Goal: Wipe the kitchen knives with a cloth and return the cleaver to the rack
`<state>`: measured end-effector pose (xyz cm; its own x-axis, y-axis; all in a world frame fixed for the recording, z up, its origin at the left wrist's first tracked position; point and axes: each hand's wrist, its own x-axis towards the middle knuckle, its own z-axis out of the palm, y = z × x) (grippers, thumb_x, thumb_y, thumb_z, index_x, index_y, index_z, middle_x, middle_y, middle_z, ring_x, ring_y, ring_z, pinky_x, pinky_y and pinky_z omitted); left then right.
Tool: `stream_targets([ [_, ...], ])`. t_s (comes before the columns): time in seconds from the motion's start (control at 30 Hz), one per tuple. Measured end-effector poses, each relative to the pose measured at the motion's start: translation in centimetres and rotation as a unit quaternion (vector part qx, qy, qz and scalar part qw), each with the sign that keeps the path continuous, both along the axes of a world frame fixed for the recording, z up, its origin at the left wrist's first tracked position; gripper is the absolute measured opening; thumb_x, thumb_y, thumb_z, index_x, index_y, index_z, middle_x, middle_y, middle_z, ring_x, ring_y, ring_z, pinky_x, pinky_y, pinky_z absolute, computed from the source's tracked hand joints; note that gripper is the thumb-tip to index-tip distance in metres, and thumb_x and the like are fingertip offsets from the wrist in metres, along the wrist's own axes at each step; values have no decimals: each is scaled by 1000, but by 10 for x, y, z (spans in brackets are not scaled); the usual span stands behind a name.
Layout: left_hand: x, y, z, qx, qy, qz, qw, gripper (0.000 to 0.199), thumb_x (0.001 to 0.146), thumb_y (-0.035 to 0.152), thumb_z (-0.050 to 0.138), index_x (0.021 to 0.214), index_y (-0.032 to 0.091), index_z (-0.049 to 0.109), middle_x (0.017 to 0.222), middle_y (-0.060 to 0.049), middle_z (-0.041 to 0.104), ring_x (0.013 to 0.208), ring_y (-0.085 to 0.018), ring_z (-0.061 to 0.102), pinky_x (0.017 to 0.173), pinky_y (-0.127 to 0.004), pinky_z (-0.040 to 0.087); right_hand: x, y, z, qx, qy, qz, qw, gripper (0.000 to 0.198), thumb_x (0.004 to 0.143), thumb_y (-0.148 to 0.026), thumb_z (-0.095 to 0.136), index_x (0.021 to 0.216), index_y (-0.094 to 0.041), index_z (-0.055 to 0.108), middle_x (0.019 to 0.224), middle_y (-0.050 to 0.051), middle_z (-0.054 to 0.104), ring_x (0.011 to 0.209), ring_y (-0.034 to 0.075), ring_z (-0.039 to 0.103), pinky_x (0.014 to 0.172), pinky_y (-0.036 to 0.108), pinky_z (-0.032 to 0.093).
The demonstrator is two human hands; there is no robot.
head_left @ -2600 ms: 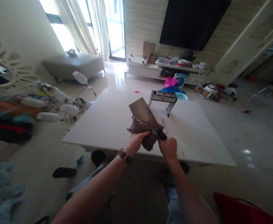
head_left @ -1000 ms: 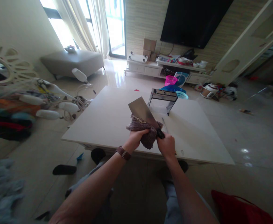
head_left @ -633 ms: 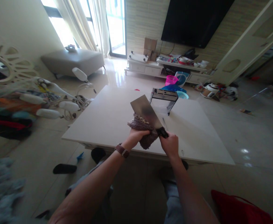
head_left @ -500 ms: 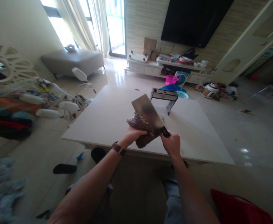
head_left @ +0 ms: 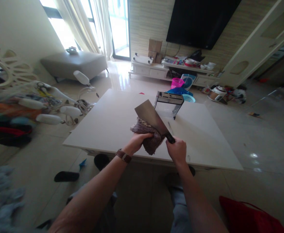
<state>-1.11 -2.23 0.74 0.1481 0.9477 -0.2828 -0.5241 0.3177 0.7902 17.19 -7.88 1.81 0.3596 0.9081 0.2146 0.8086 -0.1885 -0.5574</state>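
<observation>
Head view, and nearest comes a brown-strapped watch [head_left: 123, 156] on the left wrist. Just beyond, the left hand [head_left: 137, 141] pinches a shaggy brown cloth [head_left: 152, 143], thumb on top, bunched against the blade of a broad cleaver [head_left: 149, 114]! The right hand [head_left: 177, 149] has its fingers wrapped round the black handle, blade slanting away leftward, all above the white table [head_left: 100, 124]. Past the handle, a thin rod [head_left: 170, 127] lies on the tabletop, then a dark-framed rack [head_left: 170, 97]. Farther off, a pink basket [head_left: 177, 83], the cluttered low cabinet [head_left: 144, 72], and a wall-mounted television [head_left: 202, 22].
</observation>
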Motion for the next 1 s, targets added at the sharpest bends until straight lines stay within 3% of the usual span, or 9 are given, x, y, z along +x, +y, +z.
stream_targets([
  [0.13, 11, -4, -2, -26, -6, 61, 998, 53, 54, 11, 89, 105, 14, 76, 101, -12, 80, 98, -29, 76, 95, -43, 61, -4, 1, -2, 3, -5, 18, 1000, 21, 79, -32, 57, 61, -21, 60, 55, 2, 54, 55, 14, 33, 59, 31, 24],
  [0.27, 9, -3, 3, -24, -7, 80, 996, 44, 54, 11, 89, 96, 14, 76, 103, -12, 80, 98, -28, 76, 95, -42, 61, -3, 3, -1, -2, -18, 17, 1000, 18, 77, -30, 58, 63, -20, 62, 56, 1, 55, 55, 14, 36, 59, 30, 24],
  [0.43, -1, 5, 9, -27, -7, 112, 993, 37, 53, 11, 89, 87, 14, 75, 101, -11, 80, 96, -27, 76, 94, -40, 61, 3, 4, 1, -15, -46, 21, 999, 16, 77, -28, 60, 66, -20, 67, 60, 4, 60, 58, 15, 43, 60, 30, 24],
  [0.67, -23, 19, 11, -28, -12, 140, 990, 34, 54, 11, 87, 86, 13, 74, 90, -8, 79, 81, -23, 75, 86, -39, 62, 18, 4, 2, -38, -65, 54, 996, 15, 77, -28, 61, 66, -21, 69, 61, 5, 64, 59, 16, 49, 60, 30, 24],
  [0.87, -38, 26, 14, -15, -18, 162, 987, 33, 56, 12, 85, 88, 13, 75, 90, -8, 79, 78, -21, 74, 78, -33, 62, 25, 3, 3, -51, -75, 62, 994, 14, 74, -28, 62, 68, -22, 72, 62, 5, 66, 61, 17, 52, 60, 30, 24],
  [1.0, -44, 29, 17, -23, -34, 175, 984, 27, 60, 11, 82, 85, 12, 74, 87, -7, 78, 77, -19, 74, 80, -32, 62, 26, 3, 2, -50, -80, 70, 993, 14, 74, -26, 61, 69, -22, 73, 63, 6, 67, 62, 18, 55, 60, 29, 26],
])
